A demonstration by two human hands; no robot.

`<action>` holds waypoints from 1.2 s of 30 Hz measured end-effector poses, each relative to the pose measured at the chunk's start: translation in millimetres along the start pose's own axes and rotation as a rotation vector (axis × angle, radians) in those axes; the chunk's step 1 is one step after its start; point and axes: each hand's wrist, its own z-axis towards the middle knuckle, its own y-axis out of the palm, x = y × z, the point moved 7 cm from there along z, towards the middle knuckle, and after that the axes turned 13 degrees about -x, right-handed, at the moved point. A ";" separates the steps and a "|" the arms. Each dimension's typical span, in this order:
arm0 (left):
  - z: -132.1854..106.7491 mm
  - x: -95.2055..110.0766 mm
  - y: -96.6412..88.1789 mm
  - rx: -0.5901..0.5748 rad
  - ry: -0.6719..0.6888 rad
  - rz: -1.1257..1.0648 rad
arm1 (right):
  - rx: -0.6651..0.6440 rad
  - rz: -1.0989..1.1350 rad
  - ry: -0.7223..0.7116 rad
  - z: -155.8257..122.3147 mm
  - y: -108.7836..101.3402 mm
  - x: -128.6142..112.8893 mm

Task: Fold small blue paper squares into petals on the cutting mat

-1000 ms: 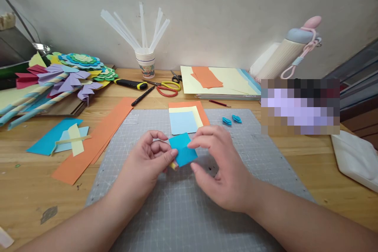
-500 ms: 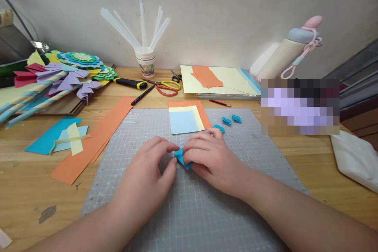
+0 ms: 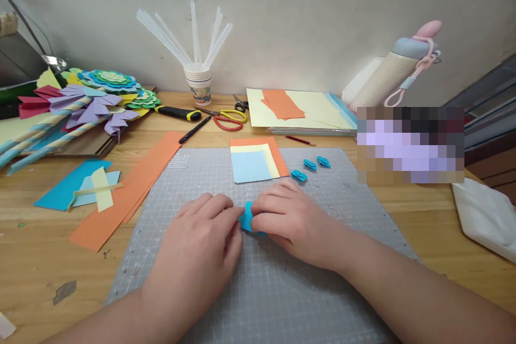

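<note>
A small blue piece of folded paper (image 3: 247, 220) lies on the grey cutting mat (image 3: 322, 290), partly hidden under my fingers. My left hand (image 3: 201, 236) pinches its left edge between thumb and forefinger. Over its right part, my right hand (image 3: 296, 220) curls with the fingers closed on the paper. Beyond the right hand are several small folded blue paper pieces, the nearest blue folded piece (image 3: 299, 176) just past the knuckles. A stack of light blue, cream and orange paper squares (image 3: 252, 166) sits on the mat's far part.
Orange paper strips (image 3: 121, 199) overlap the mat's left edge. Behind stand a paper cup (image 3: 199, 88) of white strips, scissors (image 3: 229, 120), a box cutter (image 3: 177, 113) and a black pen (image 3: 194, 129). Paper flowers (image 3: 84, 105) fill the back left; a bottle (image 3: 387, 75) leans at the right.
My left hand has moved in to the right and its thumb and forefinger have closed on the blue paper. The right hand has shifted slightly, uncovering the nearest small blue piece.
</note>
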 end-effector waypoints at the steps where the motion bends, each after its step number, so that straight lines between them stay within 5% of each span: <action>1: -0.3 0.4 -0.5 0.002 -0.001 0.009 | -0.018 0.028 -0.004 0.5 1.5 0.0; 10: 0.6 10.4 7.7 -0.147 0.077 0.054 | -0.157 0.114 0.029 -1.5 -1.0 -0.3; 16: -1.3 14.6 12.7 -0.224 0.147 0.019 | -0.171 0.331 0.256 -3.8 5.6 15.4; 22: -2.6 12.3 8.6 -0.167 0.099 -0.027 | -0.106 0.421 0.452 -6.0 12.6 24.0; 36: -6.9 22.0 10.1 -0.138 0.172 0.180 | -0.049 0.393 0.509 -2.6 16.3 26.0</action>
